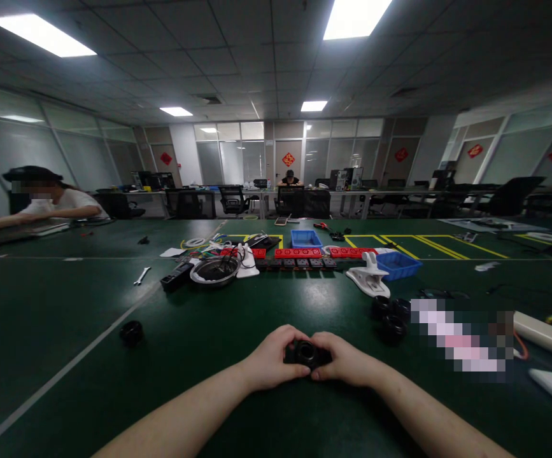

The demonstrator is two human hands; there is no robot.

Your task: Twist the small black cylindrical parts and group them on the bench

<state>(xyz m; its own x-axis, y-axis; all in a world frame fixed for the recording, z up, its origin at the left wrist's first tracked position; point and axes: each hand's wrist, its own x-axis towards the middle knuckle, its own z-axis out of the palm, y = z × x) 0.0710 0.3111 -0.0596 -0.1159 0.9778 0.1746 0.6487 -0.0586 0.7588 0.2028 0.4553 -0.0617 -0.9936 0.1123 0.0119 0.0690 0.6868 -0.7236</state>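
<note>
Between my hands is a black round part with a hole in its middle (306, 351), just above or on the green table; which of the two I cannot tell. My left hand (276, 357) wraps it from the left, thumb in front and fingers behind. From the right, my right hand (341, 360) grips the same part, and both thumb tips meet near its front. Several similar black round parts (394, 327) stand in a cluster to the right of my hands. Another black round part (131, 333) sits alone at the left.
On the green table (84, 394) ahead are a metal bowl (214, 271), red strips (297, 252), blue bins (396, 265) (305, 239), a white clamp (370, 275) and a wrench (142, 275). A beige bar (547, 335) lies at right. A person (60, 200) sits at far left.
</note>
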